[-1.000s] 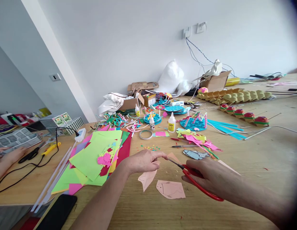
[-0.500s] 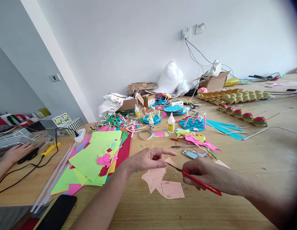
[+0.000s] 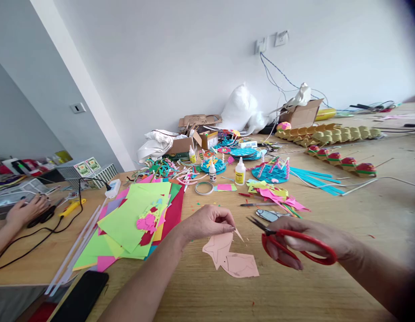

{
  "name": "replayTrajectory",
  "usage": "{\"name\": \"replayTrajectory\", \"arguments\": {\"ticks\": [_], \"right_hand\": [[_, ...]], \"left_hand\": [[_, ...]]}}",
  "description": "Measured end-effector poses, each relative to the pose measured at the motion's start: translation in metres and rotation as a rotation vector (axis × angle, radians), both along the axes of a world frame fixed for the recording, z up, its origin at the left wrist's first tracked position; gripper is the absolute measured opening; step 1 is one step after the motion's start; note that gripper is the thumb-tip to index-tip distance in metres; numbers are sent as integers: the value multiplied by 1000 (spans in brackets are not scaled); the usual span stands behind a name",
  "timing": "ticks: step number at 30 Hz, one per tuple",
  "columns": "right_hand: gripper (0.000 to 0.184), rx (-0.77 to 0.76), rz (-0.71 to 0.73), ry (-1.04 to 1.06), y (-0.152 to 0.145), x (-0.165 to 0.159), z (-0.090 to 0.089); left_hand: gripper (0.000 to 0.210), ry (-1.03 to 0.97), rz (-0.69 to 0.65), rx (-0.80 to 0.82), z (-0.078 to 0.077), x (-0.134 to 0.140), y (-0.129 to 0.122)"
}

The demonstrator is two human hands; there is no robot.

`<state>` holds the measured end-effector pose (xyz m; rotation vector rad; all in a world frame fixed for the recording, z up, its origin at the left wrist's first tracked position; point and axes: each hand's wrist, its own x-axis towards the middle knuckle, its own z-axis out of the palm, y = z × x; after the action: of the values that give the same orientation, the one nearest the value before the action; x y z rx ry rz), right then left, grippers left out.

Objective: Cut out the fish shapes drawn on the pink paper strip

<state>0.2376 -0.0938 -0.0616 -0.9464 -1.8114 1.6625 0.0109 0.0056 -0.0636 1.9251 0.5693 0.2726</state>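
My left hand pinches a small sliver of peach paper between thumb and fingers. Beneath and just in front of it, peach paper with a pencilled fish and another drawn peach piece lie on the wooden table. In my right hand are red-handled scissors, their blades pointing left, apart from the paper. A grey cut-out fish rests just beyond the scissors, partly covered by my right hand.
Coloured paper sheets and a black phone lie to the left. Behind stand a glue bottle, a tape roll and blue crafts. Egg-carton strips are at the right. Another person's hand is at far left.
The scissors have moved away from the paper to the right and turned, so both handle loops show. My left index finger has curled in, and a thin paper sliver now hangs from the pinch.
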Motion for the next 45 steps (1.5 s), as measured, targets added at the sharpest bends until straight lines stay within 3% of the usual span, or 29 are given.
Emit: {"name": "replayTrajectory", "arguments": {"ticks": [4, 9, 11, 22, 24, 27, 29, 34, 39, 45], "right_hand": [[46, 122, -168, 70, 6, 1, 0], [31, 89, -529, -106, 17, -16, 1], [25, 117, -612, -188, 20, -24, 2], [20, 180, -574, -189, 34, -58, 20], [20, 188, -665, -98, 38, -59, 25], [23, 213, -815, 146, 45, -59, 30], [25, 233, -861, 290, 49, -63, 33], [28, 281, -835, 446, 54, -82, 39], [31, 353, -800, 436, 57, -91, 47], [28, 380, -785, 422, 58, -81, 52]], "left_hand": [[13, 11, -25, 13, -2, 1, 1], [55, -15, -21, -10, -5, 3, 0], [62, -23, 9, 6, -6, 3, 0], [69, -181, 55, -140, 8, -2, -5], [60, -343, 121, -244, 12, -6, 0], [41, -658, 352, -354, 15, -10, 9], [36, -724, 438, -384, 15, -9, 9], [40, -570, 235, -170, 17, 2, -6], [30, -703, 461, 76, 22, 10, -5], [28, -723, 499, 146, 35, 17, -1]]}}
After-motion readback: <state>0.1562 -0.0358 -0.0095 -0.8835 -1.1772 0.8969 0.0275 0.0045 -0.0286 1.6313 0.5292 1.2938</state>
